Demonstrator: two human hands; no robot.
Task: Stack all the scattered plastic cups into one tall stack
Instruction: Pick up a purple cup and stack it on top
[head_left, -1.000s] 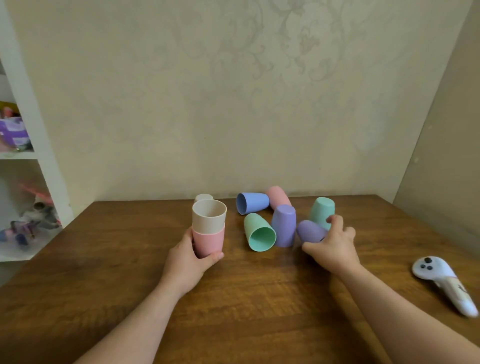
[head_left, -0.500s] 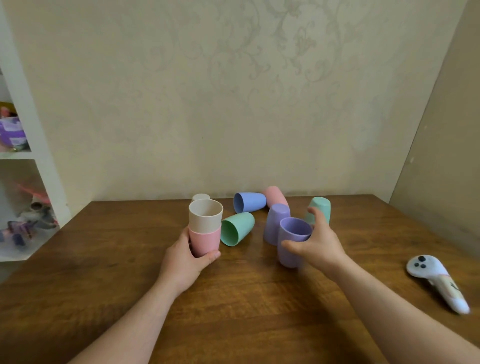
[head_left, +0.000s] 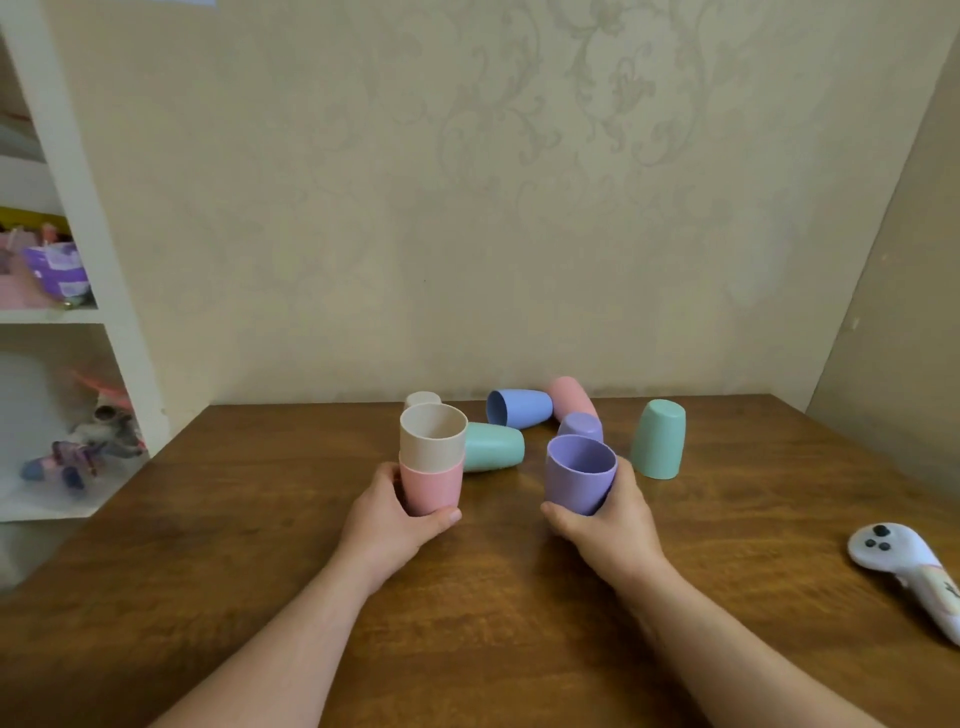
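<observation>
Between your hands the gap is small, so the purple cup (head_left: 580, 474) may knock the beige cup (head_left: 432, 430) and tip the short stack if you bring it in low. Your left hand (head_left: 390, 525) wraps the pink cup (head_left: 430, 488) at the bottom; your right hand (head_left: 609, 525) grips the purple one, probably lifted. Other cups lie beyond your fingers.

The table (head_left: 260, 519) is brown wood with a visible grain and a faint satin sheen. The cups, among them the beige cup (head_left: 432, 436), pink cup (head_left: 431, 488) and purple cup (head_left: 579, 475), look like smooth matt plastic. The white controller (head_left: 904, 564) is glossier plastic, and the wall (head_left: 467, 208) carries matt, faintly embossed patterned wallpaper
</observation>
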